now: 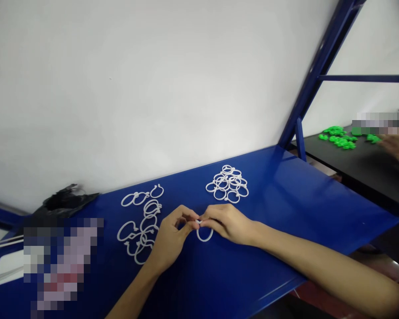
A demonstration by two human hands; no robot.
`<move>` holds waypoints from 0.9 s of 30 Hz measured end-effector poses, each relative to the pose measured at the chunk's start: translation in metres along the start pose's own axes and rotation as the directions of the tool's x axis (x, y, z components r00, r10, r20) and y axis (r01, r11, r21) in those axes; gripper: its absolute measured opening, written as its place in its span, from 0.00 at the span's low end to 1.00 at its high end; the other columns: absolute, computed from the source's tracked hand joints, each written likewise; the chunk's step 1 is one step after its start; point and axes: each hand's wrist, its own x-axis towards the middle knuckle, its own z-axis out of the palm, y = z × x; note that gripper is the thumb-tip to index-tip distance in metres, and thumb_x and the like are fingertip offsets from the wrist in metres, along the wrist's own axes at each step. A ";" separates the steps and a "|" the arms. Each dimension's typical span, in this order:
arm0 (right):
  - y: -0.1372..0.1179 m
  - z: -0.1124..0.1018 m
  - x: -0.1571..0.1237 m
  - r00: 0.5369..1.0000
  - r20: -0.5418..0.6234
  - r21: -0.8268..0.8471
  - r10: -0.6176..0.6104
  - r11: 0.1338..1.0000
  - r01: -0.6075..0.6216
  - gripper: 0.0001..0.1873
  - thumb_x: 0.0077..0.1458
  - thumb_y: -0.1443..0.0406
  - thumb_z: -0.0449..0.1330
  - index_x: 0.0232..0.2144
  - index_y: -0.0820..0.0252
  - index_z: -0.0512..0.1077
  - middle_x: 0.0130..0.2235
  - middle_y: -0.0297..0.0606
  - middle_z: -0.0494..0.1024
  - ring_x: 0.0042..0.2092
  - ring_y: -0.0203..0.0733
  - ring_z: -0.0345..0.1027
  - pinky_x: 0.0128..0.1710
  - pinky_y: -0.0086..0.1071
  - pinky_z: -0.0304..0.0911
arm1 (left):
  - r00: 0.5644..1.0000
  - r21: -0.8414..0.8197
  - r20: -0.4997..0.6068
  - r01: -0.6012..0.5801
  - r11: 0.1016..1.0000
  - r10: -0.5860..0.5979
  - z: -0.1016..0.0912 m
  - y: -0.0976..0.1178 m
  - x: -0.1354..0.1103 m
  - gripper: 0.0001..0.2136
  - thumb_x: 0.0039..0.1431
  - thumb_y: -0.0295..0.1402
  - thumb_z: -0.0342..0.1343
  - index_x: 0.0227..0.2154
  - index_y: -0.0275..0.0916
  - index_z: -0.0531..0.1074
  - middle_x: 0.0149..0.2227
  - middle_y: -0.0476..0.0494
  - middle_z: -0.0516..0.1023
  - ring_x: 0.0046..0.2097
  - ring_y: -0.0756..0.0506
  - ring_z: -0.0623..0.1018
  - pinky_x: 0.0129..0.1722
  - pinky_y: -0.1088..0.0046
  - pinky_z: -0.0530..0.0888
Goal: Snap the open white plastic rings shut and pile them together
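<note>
White wall point(153, 88) fills the upper frame; blue table point(262, 186) spans the lower half. Held ring point(205, 240) is at lower centre, its loop toward the bottom of the frame; whether it touches the table cannot be told. Left hand point(171, 235) and right hand point(231, 223) both pinch its upper part, thumb against fingers, meeting almost tip to tip. Grip from two sides probably steadies the ends of so thin a loop; fingertips hide the join.

Left rings point(148, 215) lie loosely at centre left, several visibly gapped with knobbed ends. Right rings point(228, 182) lie bunched above the right hand, mostly looking closed. Bare table between the groups presumably keeps the two sorts from mixing, each within reach of one hand. Black bag point(63, 199) sits at left, apparently out of the way.
</note>
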 end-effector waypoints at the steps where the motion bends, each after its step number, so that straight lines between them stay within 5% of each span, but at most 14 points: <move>1: 0.000 -0.001 -0.001 0.999 0.030 -0.022 -0.015 1.000 0.016 0.15 0.70 0.62 0.49 0.38 0.62 0.72 0.32 0.38 0.75 0.32 0.36 0.68 0.32 0.28 0.65 | 1.000 0.011 0.001 -0.004 1.000 0.004 0.000 0.000 0.000 0.08 0.55 0.39 0.61 0.31 0.41 0.73 0.30 0.51 0.76 0.33 0.48 0.74 0.36 0.72 0.70; 10: -0.009 -0.008 -0.004 0.993 0.071 -0.139 -0.093 0.985 0.102 0.17 0.70 0.62 0.46 0.41 0.62 0.73 0.32 0.39 0.73 0.32 0.37 0.67 0.33 0.29 0.64 | 0.981 0.293 0.016 -0.188 0.938 0.191 0.000 0.008 0.000 0.04 0.56 0.36 0.58 0.29 0.42 0.74 0.32 0.49 0.77 0.37 0.45 0.74 0.41 0.67 0.71; 13: 0.003 -0.012 -0.002 0.999 -0.034 -0.193 -0.029 0.981 0.022 0.14 0.69 0.65 0.48 0.47 0.61 0.73 0.38 0.43 0.76 0.38 0.39 0.70 0.38 0.31 0.67 | 0.950 0.588 -0.007 -0.249 0.770 0.313 -0.013 0.003 0.007 0.08 0.59 0.40 0.58 0.37 0.44 0.75 0.38 0.46 0.78 0.44 0.41 0.74 0.50 0.60 0.69; 15: 0.016 -0.018 -0.002 0.993 -0.106 -0.283 0.055 0.955 -0.083 0.16 0.68 0.70 0.48 0.50 0.59 0.72 0.43 0.44 0.75 0.42 0.41 0.71 0.40 0.32 0.68 | 0.937 0.778 -0.054 -0.177 0.603 0.344 -0.026 -0.002 0.013 0.12 0.62 0.41 0.53 0.43 0.42 0.75 0.44 0.40 0.78 0.49 0.37 0.73 0.53 0.55 0.66; 20: 0.046 -0.044 -0.003 0.914 -0.260 -0.520 0.310 0.753 -0.403 0.15 0.65 0.70 0.51 0.48 0.56 0.74 0.46 0.44 0.73 0.39 0.42 0.70 0.35 0.32 0.66 | 0.966 0.943 -0.175 0.109 0.314 0.189 -0.058 -0.014 0.019 0.19 0.62 0.36 0.46 0.53 0.36 0.71 0.50 0.32 0.73 0.53 0.32 0.72 0.48 0.54 0.68; 27: 0.052 -0.055 -0.002 0.884 -0.279 -0.580 0.375 0.668 -0.466 0.06 0.64 0.66 0.57 0.37 0.56 0.75 0.38 0.39 0.77 0.40 0.43 0.66 0.29 0.30 0.60 | 0.986 0.936 -0.166 0.155 0.317 0.007 -0.069 -0.017 0.021 0.19 0.60 0.32 0.43 0.50 0.39 0.72 0.48 0.37 0.79 0.50 0.33 0.74 0.46 0.54 0.68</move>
